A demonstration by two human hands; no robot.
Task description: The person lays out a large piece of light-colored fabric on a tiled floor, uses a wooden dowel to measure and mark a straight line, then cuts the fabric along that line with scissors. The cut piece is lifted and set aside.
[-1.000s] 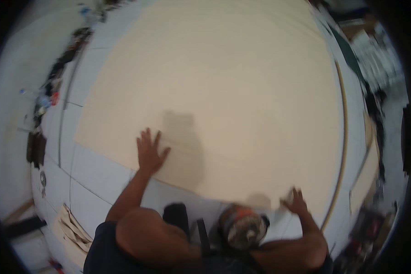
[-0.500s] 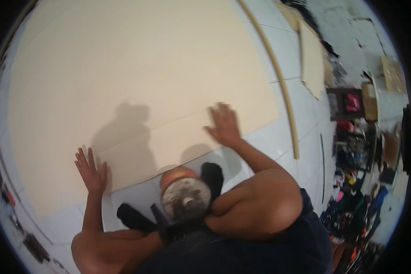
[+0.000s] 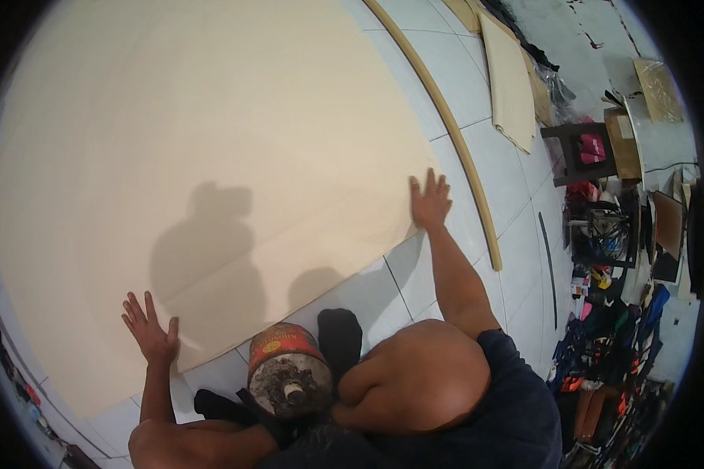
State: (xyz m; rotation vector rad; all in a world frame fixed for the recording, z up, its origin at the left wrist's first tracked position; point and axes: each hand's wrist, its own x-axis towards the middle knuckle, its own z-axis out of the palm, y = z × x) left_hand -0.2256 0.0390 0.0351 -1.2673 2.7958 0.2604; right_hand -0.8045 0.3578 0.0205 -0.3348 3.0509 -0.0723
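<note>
A large cream-coloured sheet, seemingly cloth (image 3: 305,102), lies spread over the tiled floor before me. My left hand (image 3: 150,332) rests on its near left part, palm down with the fingers spread. At the near right corner of the sheet, my right hand (image 3: 432,203) lies flat with its fingers apart. A faint crease runs across the sheet between the two hands. Close to the near edge, between my feet, stands a round can (image 3: 289,371) with a red and orange side and a dirty, crusted top bearing a small pale knob.
Right of the sheet a long tan pole (image 3: 454,125) lies on the white tiles (image 3: 516,234). Beyond it are a folded cream cloth (image 3: 510,86), a dark stool (image 3: 579,152) and a thin dark strip (image 3: 549,270). Heaped clothes (image 3: 602,336) line the right side.
My right hand has slid rightward along the sheet to its corner, and that arm is straighter. The left hand stays flat in about the same place. The view has shifted slightly.
</note>
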